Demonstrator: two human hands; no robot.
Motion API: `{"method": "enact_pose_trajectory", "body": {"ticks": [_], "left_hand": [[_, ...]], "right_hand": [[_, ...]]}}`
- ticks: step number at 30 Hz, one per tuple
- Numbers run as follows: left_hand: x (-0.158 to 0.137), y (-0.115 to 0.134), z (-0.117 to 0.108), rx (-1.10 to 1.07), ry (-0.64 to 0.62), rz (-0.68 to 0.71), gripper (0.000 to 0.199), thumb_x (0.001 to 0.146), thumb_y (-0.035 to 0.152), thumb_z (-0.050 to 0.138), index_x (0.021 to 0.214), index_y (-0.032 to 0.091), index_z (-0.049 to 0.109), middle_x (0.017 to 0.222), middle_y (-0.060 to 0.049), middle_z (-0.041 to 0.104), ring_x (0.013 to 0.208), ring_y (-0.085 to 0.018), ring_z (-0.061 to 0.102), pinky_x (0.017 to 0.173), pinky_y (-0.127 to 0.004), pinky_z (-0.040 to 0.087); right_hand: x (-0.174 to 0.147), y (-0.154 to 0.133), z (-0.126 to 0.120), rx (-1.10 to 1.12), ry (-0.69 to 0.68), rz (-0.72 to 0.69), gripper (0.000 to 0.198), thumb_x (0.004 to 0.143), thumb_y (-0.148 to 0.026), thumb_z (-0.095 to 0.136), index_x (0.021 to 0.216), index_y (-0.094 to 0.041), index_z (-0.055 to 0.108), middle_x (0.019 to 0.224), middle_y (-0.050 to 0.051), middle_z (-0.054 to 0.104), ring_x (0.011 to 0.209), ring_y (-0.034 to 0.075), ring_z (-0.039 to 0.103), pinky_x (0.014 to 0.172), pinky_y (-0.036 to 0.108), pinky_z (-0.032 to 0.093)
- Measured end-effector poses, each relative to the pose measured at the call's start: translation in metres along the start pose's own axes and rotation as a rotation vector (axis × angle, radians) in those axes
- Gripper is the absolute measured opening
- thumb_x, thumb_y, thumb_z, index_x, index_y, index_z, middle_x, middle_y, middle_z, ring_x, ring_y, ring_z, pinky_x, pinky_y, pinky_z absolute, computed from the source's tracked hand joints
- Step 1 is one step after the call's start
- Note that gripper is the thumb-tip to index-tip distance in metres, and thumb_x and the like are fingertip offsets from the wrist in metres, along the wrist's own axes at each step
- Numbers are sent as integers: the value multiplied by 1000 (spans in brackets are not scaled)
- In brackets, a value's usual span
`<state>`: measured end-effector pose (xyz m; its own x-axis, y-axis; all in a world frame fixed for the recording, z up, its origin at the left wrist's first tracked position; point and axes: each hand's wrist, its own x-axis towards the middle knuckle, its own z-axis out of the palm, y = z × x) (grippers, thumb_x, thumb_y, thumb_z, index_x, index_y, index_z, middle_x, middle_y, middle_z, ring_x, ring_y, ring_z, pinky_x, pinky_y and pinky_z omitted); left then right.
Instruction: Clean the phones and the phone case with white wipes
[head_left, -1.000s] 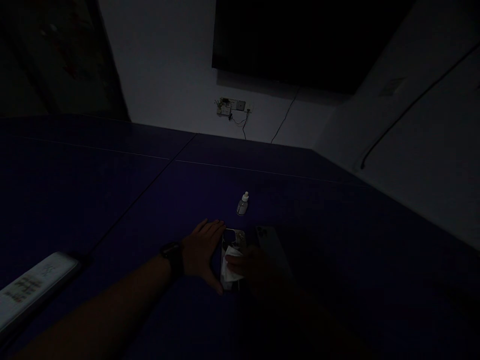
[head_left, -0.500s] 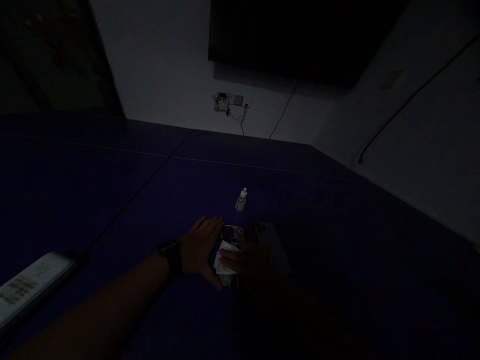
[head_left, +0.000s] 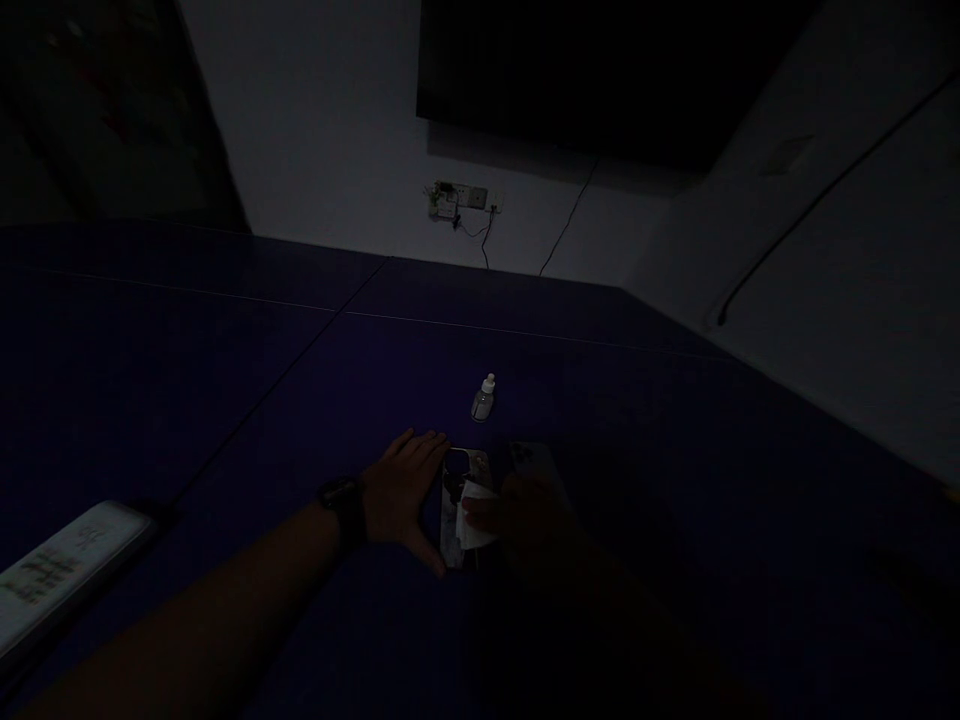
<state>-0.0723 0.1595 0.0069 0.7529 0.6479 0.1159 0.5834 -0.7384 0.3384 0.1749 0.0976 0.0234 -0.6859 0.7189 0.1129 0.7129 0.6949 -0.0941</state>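
White tissue (head_left: pixel 472 536) now farther right on the phone case (head_left: pixel 450 518)

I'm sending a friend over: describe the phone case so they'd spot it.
Below the big dark screen, on the dark blue surface, find the left hand. Beside it, partly under the white tissue in the right hand, lies the phone case. Its camera opening and patterned back set it apart from the plain phone to its right.

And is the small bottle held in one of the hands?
No, the small bottle stands apart, while the left hand lies against the phone case and the right hand is on a white wipe.
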Motion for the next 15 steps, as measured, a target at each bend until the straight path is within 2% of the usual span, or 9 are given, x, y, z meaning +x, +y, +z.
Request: {"method": "enact_pose_trajectory", "body": {"ticks": [2,4,7,11,13,15], "left_hand": [[0,-1,1,8,6,8,144,51,99,59,158,11,19,162,-28,27,149,-47,28,123,-63,8],[0,-2,2,17,9,12,145,50,99,60,158,12,18,163,-28,27,149,-47,29,123,-62,8],[0,-2,3,21,24,12,145,50,98,60,159,12,19,163,-27,27,148,-47,30,123,-62,8],[1,-1,3,15,7,-10,146,49,98,61,157,10,21,162,-29,27,149,-48,28,122,-63,9],[1,-1,2,7,4,-10,145,49,98,61,157,10,21,162,-29,27,149,-48,27,122,-64,9],[1,-2,3,5,14,-3,145,49,98,61,157,11,21,162,-28,27,149,-48,28,122,-64,9]], "right_hand": [[-1,1,0,6,-26,-39,40,94,-17,50,126,-31,70,121,5,74,96,25,56,85,43,37],[1,1,5,14,-63,-77,44,95,-19,48,134,-32,65,135,3,68,104,27,55,89,44,37],[3,0,15,19,-54,-61,47,97,-21,45,140,-31,60,146,4,59,110,28,53,91,45,39],[1,7,25,51,31,-39,39,95,-17,47,128,-22,68,131,11,69,92,25,58,84,42,44],[0,9,31,68,41,-70,36,96,-18,48,123,-22,70,123,11,72,94,25,59,86,41,45],[2,7,36,73,28,-98,35,96,-21,48,124,-24,70,124,10,72,103,26,60,89,41,45]]}}
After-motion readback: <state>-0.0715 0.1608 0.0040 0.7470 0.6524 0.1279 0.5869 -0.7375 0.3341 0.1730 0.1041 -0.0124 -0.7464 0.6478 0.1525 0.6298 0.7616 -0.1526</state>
